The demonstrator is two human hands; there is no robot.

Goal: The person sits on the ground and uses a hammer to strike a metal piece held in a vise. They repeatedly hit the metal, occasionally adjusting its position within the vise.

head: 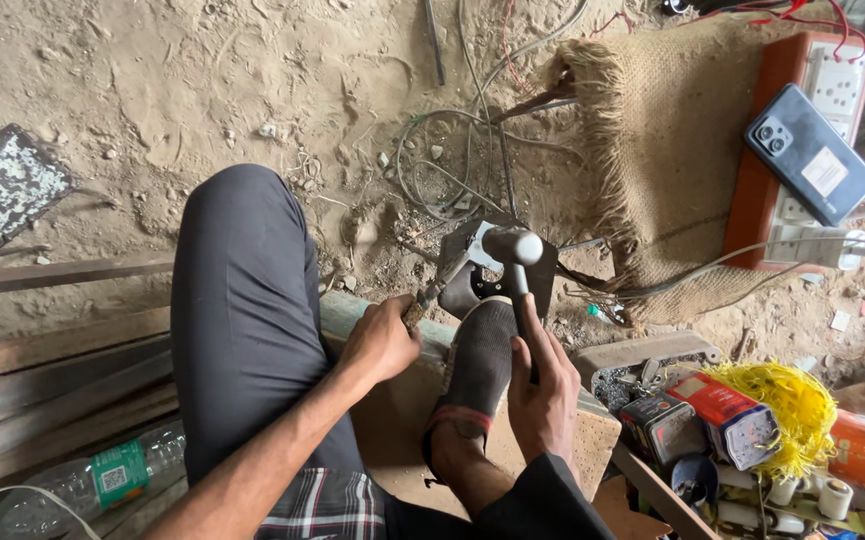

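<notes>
Sandy ground [202, 70] filled the upper left of the frame, with a speckled dark slab [0, 188] near the left edge and a clear plastic bottle [102, 480] at the lower left beside some flat metal bars [52, 370]. Right of these, a bent knee in dark trousers [242, 300] rose through the middle. The left hand [380, 340] reached up from the lower centre, forearm angled toward the upper right, its fingers curled tight around a chisel [442, 285] whose tip pointed at a dark metal plate [507, 265] just above centre. A foot in a dark sock [477, 365] pressed on the lower edge of that plate. The right hand [544, 385], wrist low and knuckles up, was closed in a fist around the handle of a hammer [514, 248], its grey head poised over the plate. Farther right lay a jute sack [662, 150], a phone [810, 152] on an orange socket board [762, 190] at the upper right, and a yellow bundle [787, 400] at the lower right.
</notes>
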